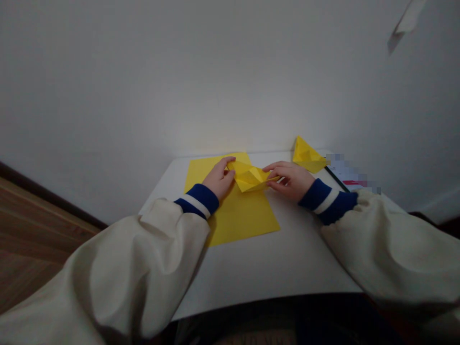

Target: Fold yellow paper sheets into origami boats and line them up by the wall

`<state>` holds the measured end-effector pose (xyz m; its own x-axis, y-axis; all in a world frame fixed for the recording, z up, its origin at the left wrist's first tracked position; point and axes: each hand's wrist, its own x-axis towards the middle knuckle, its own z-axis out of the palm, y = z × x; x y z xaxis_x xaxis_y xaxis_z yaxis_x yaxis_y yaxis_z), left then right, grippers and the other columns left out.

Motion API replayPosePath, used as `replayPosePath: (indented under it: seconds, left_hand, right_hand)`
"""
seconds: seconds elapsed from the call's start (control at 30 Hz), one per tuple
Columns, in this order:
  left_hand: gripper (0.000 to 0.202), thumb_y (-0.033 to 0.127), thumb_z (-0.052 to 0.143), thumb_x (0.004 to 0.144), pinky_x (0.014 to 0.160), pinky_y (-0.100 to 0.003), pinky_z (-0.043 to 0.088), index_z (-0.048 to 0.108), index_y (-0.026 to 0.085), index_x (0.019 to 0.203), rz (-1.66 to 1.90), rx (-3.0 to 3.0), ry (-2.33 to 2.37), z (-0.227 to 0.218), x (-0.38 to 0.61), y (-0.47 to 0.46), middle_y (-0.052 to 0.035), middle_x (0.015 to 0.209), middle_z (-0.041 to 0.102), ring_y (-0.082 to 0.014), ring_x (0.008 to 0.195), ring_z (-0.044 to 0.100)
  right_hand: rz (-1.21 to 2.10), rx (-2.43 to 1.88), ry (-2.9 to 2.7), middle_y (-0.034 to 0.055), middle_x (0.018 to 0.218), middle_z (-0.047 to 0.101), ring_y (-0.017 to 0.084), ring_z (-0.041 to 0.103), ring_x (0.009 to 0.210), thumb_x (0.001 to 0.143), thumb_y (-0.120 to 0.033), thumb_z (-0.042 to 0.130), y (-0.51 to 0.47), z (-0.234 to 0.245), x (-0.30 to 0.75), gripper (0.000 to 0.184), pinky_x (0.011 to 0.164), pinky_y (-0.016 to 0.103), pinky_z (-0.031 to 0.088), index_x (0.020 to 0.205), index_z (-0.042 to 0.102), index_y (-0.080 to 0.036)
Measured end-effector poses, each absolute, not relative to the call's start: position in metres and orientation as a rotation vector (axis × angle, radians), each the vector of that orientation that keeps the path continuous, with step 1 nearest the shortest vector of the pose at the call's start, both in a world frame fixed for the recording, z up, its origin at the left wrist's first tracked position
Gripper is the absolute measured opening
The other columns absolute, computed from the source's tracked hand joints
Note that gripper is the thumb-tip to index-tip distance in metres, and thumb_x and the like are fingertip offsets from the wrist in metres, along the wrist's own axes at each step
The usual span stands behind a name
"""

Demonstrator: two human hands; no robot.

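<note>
A folded yellow paper boat (249,177) is held between my two hands, just over a flat yellow paper sheet (240,220). My left hand (220,178) pinches the boat's left tip between thumb and fingers. At the opposite tip, my right hand (290,180) grips the paper the same way. The boat's sides are spread and a raised peak shows in its middle. Beyond my right hand, a second folded yellow paper boat (308,155) leans at the back of the table.
The white table (287,268) stands against a pale wall (230,76). A book or pad (347,170), partly blurred, lies at the back right. To the left is a wooden panel (32,230). A white strip (409,19) hangs on the wall.
</note>
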<state>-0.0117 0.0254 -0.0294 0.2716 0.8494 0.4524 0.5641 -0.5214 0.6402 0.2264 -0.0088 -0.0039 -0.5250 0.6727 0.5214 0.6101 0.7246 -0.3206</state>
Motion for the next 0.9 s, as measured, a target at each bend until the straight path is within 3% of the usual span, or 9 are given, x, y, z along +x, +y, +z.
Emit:
replayPosePath:
  seconds: [0.13, 0.4, 0.53, 0.63, 0.77, 0.9]
  left_hand:
    - [0.044, 0.027, 0.042, 0.083, 0.090, -0.040, 0.045, 0.042, 0.014, 0.126, 1.070, 2.211, 1.317, -0.025, -0.010, 0.023, -0.0140, 0.119, 0.056, -0.0209, 0.097, 0.059]
    - [0.053, 0.027, 0.041, 0.084, 0.098, -0.042, 0.039, 0.035, 0.016, 0.135, 1.177, 2.225, 1.231, -0.023, -0.011, 0.024, -0.0151, 0.133, 0.046, -0.0227, 0.117, 0.048]
    - [0.059, 0.027, 0.041, 0.085, 0.097, -0.044, 0.041, 0.024, 0.015, 0.141, 1.275, 2.148, 1.214, -0.025, -0.013, 0.026, -0.0175, 0.138, 0.039, -0.0246, 0.122, 0.042]
    - [0.060, 0.027, 0.042, 0.085, 0.097, -0.045, 0.041, 0.022, 0.019, 0.141, 1.336, 2.064, 1.226, -0.028, -0.014, 0.029, -0.0164, 0.142, 0.031, -0.0260, 0.127, 0.037]
    - [0.057, 0.027, 0.044, 0.086, 0.097, -0.046, 0.041, 0.025, 0.020, 0.139, 1.372, 2.050, 1.249, -0.031, -0.015, 0.031, -0.0151, 0.140, 0.033, -0.0267, 0.126, 0.037]
    - [0.054, 0.026, 0.043, 0.086, 0.097, -0.046, 0.041, 0.028, 0.020, 0.138, 1.381, 2.042, 1.278, -0.030, -0.015, 0.031, -0.0154, 0.139, 0.034, -0.0269, 0.125, 0.038]
  right_hand:
    - [0.127, -0.965, -2.322, 0.0091, 0.104, 0.064, 0.017, 0.061, 0.085, 0.078, -0.023, 0.055, -0.008, -0.004, 0.225, 0.007, 0.056, 0.027, 0.055, 0.078, 0.061, -0.019]
    - [0.115, -0.908, -2.270, 0.0115, 0.116, 0.057, 0.021, 0.056, 0.100, 0.075, -0.025, 0.057, -0.011, -0.004, 0.225, 0.023, 0.053, 0.026, 0.053, 0.097, 0.057, -0.019]
    - [0.028, -0.987, -2.228, 0.0142, 0.120, 0.051, 0.019, 0.057, 0.086, 0.072, -0.032, 0.061, -0.016, 0.002, 0.226, 0.035, 0.056, 0.030, 0.052, 0.103, 0.054, -0.018]
    - [-0.018, -1.044, -2.208, 0.0141, 0.114, 0.049, 0.018, 0.054, 0.078, 0.071, -0.036, 0.061, -0.017, 0.004, 0.227, 0.037, 0.061, 0.033, 0.050, 0.102, 0.054, -0.017]
    - [-0.088, -1.142, -2.247, 0.0113, 0.101, 0.052, 0.018, 0.053, 0.075, 0.072, -0.042, 0.058, -0.016, 0.004, 0.227, 0.036, 0.062, 0.032, 0.046, 0.098, 0.054, -0.017]
    - [-0.047, -1.293, -2.286, 0.0020, 0.073, 0.057, 0.013, 0.050, 0.059, 0.075, -0.044, 0.055, -0.017, 0.004, 0.225, 0.034, 0.054, 0.026, 0.038, 0.097, 0.053, -0.018]
